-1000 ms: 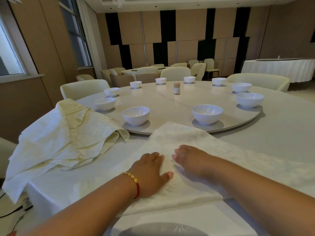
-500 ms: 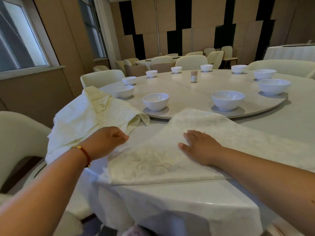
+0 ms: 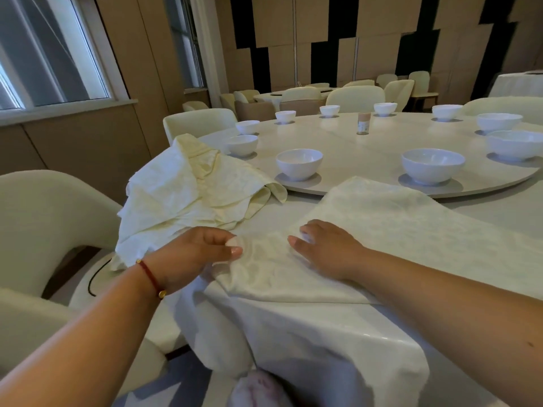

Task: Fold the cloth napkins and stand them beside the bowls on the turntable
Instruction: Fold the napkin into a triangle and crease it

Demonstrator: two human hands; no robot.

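A cream cloth napkin (image 3: 390,230) lay spread flat near the front edge of the tabletop (image 3: 499,212), its far corner reaching up to the rim of the turntable (image 3: 367,148) between the two nearest white bowls, the left bowl (image 3: 299,163) and the right bowl (image 3: 432,165). The left hand (image 3: 194,257), which half a second earlier had been lifted with curled fingers above the napkin's left corner, had come down onto that corner and was pinching a ridge of the cloth between thumb and fingertips, so that the fabric there bunched up in small wrinkles instead of lying smooth. A red cord bracelet (image 3: 150,277) circled that wrist. The right hand (image 3: 329,251) remained pressed on the napkin just beside the left hand, fingers spread loosely and pointing left, holding the cloth down as it had before. A heap of unfolded napkins (image 3: 188,201) sat on the left edge of the tabletop, partly draped over the side, unchanged in place, its right end close to the left bowl. More white bowls ringed the turntable's rim, and a small jar (image 3: 363,123) stood near its middle. A cream chair (image 3: 44,212) stood at the left of the table, and the view had swung a little leftward and lower than before, showing more of the window (image 3: 50,51) and the hanging tablecloth (image 3: 323,342).
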